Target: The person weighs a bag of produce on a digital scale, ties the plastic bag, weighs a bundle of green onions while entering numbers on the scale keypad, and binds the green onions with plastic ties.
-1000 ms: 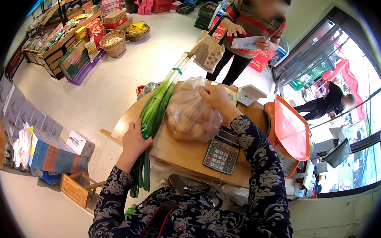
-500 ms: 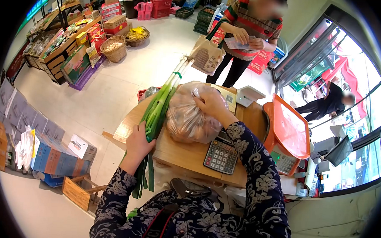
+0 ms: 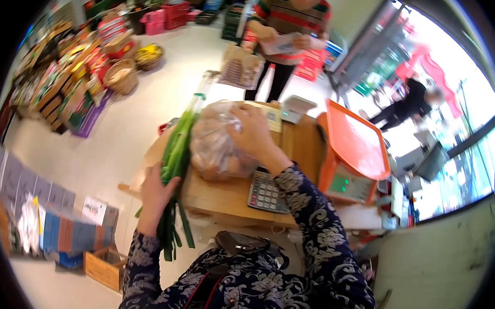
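Long green onions (image 3: 177,146) lie slantwise over the left side of the wooden table (image 3: 212,200), their leaves hanging past its front edge. My left hand (image 3: 156,194) is closed around them near the leafy end. Beside them rests a clear plastic bag (image 3: 217,145) full of round, brownish items. On its upper right side lies my right hand (image 3: 254,131), with its fingers over the plastic; blur hides whether they grip it. A calculator (image 3: 267,193) sits just right of the bag, partly under my right forearm.
An orange tray (image 3: 358,140) tops a scale at the right, with a white device (image 3: 297,108) near the table's back. Across the table a person (image 3: 289,29) holds papers and carries a cloth bag (image 3: 241,66). Another person stands outside. Baskets and produce shelves fill the upper left.
The view has shifted, and the table contents appear further left. My right hand has gone from pinching the bag's top to lying flatter on it. The bag's top has sunk down.
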### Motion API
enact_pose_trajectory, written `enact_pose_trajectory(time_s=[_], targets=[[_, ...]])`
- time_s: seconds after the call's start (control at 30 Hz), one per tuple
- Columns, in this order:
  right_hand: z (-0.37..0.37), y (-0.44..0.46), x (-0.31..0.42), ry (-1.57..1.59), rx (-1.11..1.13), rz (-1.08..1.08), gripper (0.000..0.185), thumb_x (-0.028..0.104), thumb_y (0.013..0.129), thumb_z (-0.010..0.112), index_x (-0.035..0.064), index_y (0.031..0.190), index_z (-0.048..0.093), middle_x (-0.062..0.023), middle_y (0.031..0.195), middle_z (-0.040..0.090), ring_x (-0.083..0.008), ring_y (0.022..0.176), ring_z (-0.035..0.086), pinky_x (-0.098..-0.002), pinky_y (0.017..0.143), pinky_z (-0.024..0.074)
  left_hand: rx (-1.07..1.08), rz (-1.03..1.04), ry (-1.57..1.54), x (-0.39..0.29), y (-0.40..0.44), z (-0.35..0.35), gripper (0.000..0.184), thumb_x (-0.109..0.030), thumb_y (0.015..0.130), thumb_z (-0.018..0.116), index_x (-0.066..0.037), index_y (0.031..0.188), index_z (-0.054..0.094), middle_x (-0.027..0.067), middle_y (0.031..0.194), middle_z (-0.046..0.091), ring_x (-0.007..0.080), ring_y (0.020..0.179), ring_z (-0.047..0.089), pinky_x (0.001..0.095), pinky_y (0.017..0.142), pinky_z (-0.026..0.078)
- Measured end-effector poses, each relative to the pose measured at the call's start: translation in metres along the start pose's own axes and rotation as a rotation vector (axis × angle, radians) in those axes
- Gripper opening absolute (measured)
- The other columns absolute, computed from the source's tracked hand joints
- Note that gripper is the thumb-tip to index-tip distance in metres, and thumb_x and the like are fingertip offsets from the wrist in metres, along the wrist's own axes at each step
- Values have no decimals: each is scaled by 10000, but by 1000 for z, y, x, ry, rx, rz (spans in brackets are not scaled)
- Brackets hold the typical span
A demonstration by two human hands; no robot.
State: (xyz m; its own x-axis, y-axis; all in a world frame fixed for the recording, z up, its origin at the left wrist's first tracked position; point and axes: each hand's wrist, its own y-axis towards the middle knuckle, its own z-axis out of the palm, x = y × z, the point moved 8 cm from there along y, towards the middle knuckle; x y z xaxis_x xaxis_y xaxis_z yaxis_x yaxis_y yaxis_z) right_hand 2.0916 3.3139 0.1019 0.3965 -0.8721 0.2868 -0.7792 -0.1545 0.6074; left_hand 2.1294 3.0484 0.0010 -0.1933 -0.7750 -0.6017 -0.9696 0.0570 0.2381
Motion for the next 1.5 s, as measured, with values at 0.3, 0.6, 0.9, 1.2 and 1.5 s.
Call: enact_pose_trajectory(time_s=[0.3,0.6,0.9,1.2,1.5], targets=[[-77,-139,52,429,-1,88,326,103,753,623,27,1064,562,-149,1003,528,-315,952,496,-372,822,419,-106,25,-616,-56,-72,-21,118,-77,847,572,-1,934,599,22,824,586,90,741,512,214,682,412],[-183,-299,-15,369,-26,421,248,60,765,600,25,1010,589,-130,974,570,-296,922,535,-346,787,449,339,-558,-1365,-127,-159,122,109,-94,853,549,-42,948,560,-58,600,397,27,434,280,193,391,195],[-255,-430,-81,393,-171,683,182,2,812,538,-16,983,598,-105,898,609,-160,761,586,-244,692,458,640,-779,-1628,-242,-211,197,101,-100,854,530,-71,950,536,-47,647,413,37,444,288,194,401,209],[-257,-435,-107,453,-96,553,183,12,805,548,2,980,602,-122,897,600,-227,781,588,-282,681,471,532,-885,-1681,-236,-257,203,95,-152,871,519,-70,917,527,-24,673,437,49,443,306,204,397,219],[-242,-418,-95,425,-89,538,168,16,801,551,9,959,607,-122,869,603,-230,774,584,-280,650,465,506,-946,-1687,-199,-259,188,107,-159,867,528,-66,918,525,-19,682,448,57,442,310,206,394,223]])
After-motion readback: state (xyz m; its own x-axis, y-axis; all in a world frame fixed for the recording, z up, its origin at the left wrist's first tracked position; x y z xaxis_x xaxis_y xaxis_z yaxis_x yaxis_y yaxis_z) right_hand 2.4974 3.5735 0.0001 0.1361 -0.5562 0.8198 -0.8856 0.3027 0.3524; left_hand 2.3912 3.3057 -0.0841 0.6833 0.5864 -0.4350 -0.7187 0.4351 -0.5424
